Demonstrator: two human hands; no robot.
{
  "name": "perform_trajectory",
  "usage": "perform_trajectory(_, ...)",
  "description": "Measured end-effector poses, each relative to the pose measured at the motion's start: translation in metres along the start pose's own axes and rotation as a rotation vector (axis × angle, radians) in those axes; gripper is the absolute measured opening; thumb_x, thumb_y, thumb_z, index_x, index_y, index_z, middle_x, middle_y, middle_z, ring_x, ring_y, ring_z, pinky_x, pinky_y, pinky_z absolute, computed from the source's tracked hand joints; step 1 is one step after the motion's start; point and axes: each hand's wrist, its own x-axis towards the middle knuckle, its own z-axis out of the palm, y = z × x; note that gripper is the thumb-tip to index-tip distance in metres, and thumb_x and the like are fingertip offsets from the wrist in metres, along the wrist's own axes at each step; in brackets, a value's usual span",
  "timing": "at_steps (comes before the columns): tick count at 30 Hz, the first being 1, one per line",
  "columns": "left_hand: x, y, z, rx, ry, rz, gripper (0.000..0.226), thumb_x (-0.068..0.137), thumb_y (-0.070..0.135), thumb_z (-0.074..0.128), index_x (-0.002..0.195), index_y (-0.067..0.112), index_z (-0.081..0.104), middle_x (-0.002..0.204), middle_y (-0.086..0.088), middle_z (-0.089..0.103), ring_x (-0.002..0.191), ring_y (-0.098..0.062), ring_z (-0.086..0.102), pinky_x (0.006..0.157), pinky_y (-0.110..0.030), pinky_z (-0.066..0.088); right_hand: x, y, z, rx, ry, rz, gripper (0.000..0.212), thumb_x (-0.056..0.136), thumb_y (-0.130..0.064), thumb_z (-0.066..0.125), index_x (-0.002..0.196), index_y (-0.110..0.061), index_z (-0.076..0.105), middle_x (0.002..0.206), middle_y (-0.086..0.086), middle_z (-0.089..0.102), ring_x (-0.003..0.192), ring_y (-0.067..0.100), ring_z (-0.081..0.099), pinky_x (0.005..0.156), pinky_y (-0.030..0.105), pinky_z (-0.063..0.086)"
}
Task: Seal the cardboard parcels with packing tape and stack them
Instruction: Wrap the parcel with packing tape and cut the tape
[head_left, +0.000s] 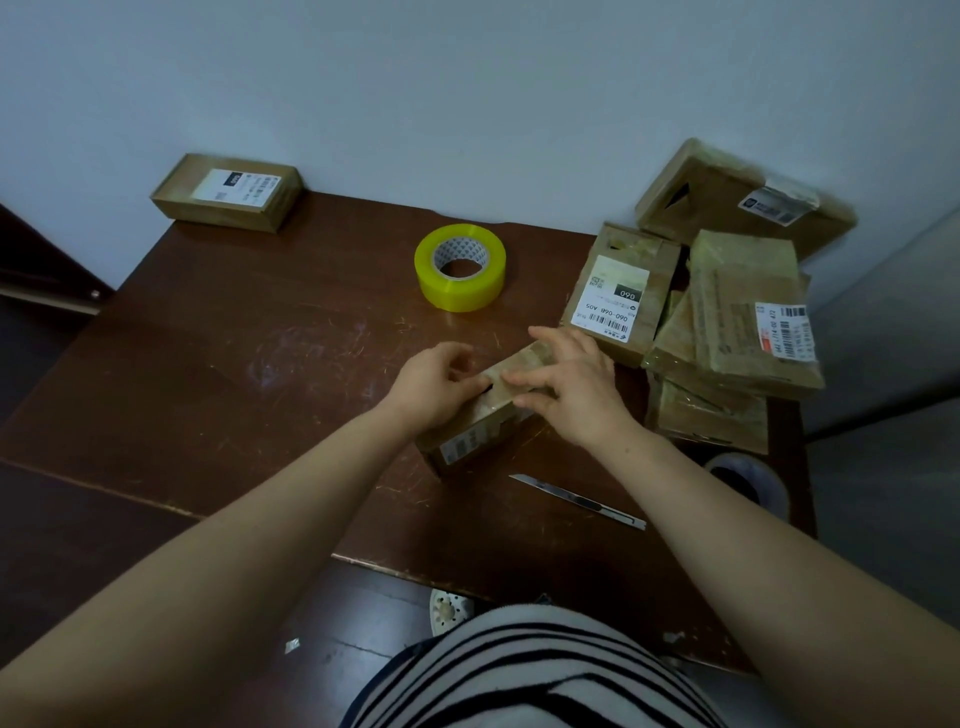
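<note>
At the upper left of the frame one box (227, 192) sits alone at the far corner of the table (234, 364), well apart from everything else. It looks closed and may be the start of your stack, but nothing lies on top of it yet. At upper centre the yellow tape (460, 267) lies flat and untouched. Just below centre is the parcel (470, 441) you are working on. Your left hand (434, 387) has its fingers curled onto the parcel's left end, though whether they pinch a tape end or the flap can't be told. Your right hand (571, 384) lies across the top with fingers fairly straight and slightly spread, pressing down. A glossy strip seems to run along the top, so you are likely smoothing tape down rather than starting a strip. Below the right hand the knife (579, 501) lies on the table. At the right the pile (748, 322) of several boxes lies jumbled, one with an open gap showing, and a second roll (748, 480) sits at the lower right. So you are early in the task: one parcel is in hand, and most of the taping and all of the stacking remain.
</note>
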Motion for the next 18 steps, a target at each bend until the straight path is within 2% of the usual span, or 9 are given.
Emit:
perform_trajectory(2,-0.001,0.000,0.002,-0.040,-0.021,-0.028,0.021,0.088,0.022,0.068,0.108,0.015,0.070,0.102,0.001,0.068,0.093,-0.012,0.060,0.084,-0.026,0.048,0.000,-0.002,-0.002,-0.002,-0.018,0.009,0.033,0.086,-0.026,0.068,0.119,-0.027,0.068,0.151,-0.001,0.034,0.140,0.023,0.019,0.109,0.029,0.012)
perform_trajectory(4,0.000,0.003,0.002,-0.205,-0.015,-0.123,0.004,0.085,0.017,0.071,0.088,0.019,0.073,0.084,0.004,0.068,0.077,-0.011,0.061,0.070,-0.023,0.052,0.000,-0.003,-0.006,0.026,-0.049,0.019,0.033,0.086,-0.022,0.068,0.120,-0.024,0.068,0.149,0.000,0.036,0.139,0.022,0.021,0.112,0.029,0.014)
perform_trajectory(5,0.000,0.004,0.002,-0.276,-0.013,-0.174,0.004,0.083,0.016,0.073,0.081,0.019,0.071,0.077,0.005,0.066,0.069,-0.009,0.060,0.060,-0.019,0.051,0.000,-0.003,-0.007,0.051,-0.058,0.023,0.033,0.086,-0.020,0.068,0.119,-0.022,0.068,0.149,0.000,0.036,0.139,0.021,0.021,0.113,0.029,0.015)
perform_trajectory(8,-0.001,0.004,0.004,-0.389,0.005,-0.267,0.004,0.081,0.013,0.074,0.081,0.016,0.071,0.071,0.003,0.065,0.060,-0.008,0.058,0.046,-0.016,0.047,-0.001,-0.005,-0.006,0.099,-0.057,0.009,0.030,0.087,-0.016,0.068,0.117,-0.018,0.069,0.146,0.003,0.037,0.139,0.020,0.024,0.115,0.029,0.018)
perform_trajectory(11,-0.004,0.005,0.005,-0.431,0.034,-0.300,0.007,0.087,0.014,0.068,0.091,0.013,0.073,0.077,0.000,0.067,0.063,-0.010,0.060,0.050,-0.018,0.048,-0.005,-0.004,-0.001,0.046,0.028,0.001,0.033,0.087,-0.018,0.068,0.119,-0.020,0.068,0.142,0.004,0.042,0.135,0.023,0.030,0.114,0.033,0.022)
perform_trajectory(13,-0.007,0.002,0.007,-0.458,0.046,-0.301,0.007,0.088,0.022,0.068,0.085,0.019,0.073,0.085,-0.001,0.070,0.070,-0.012,0.062,0.058,-0.021,0.050,-0.016,0.001,0.004,0.125,0.175,0.046,0.042,0.086,-0.014,0.069,0.127,-0.015,0.062,0.139,0.006,0.045,0.131,0.023,0.035,0.109,0.028,0.026)
perform_trajectory(14,-0.007,-0.001,0.007,-0.455,0.049,-0.278,0.008,0.085,0.029,0.071,0.084,0.022,0.074,0.088,0.001,0.070,0.076,-0.011,0.063,0.064,-0.022,0.051,-0.024,0.005,0.007,0.177,0.271,0.068,0.043,0.085,-0.012,0.069,0.128,-0.012,0.060,0.134,0.006,0.048,0.128,0.023,0.039,0.105,0.027,0.028)
perform_trajectory(16,-0.010,-0.003,0.009,-0.403,0.022,-0.213,0.022,0.078,0.035,0.076,0.097,0.024,0.074,0.090,0.012,0.067,0.082,-0.003,0.060,0.074,-0.022,0.049,-0.043,0.018,0.016,0.225,0.404,0.111,0.034,0.086,-0.010,0.067,0.119,-0.011,0.062,0.122,0.004,0.053,0.117,0.021,0.050,0.098,0.028,0.038)
perform_trajectory(18,-0.010,-0.002,0.012,-0.373,0.031,-0.195,0.032,0.080,0.028,0.076,0.110,0.019,0.072,0.092,0.013,0.065,0.081,0.001,0.058,0.076,-0.019,0.048,-0.060,0.034,0.027,0.244,0.349,0.210,0.024,0.086,-0.016,0.068,0.109,-0.016,0.062,0.110,-0.004,0.052,0.102,0.017,0.056,0.082,0.028,0.044)
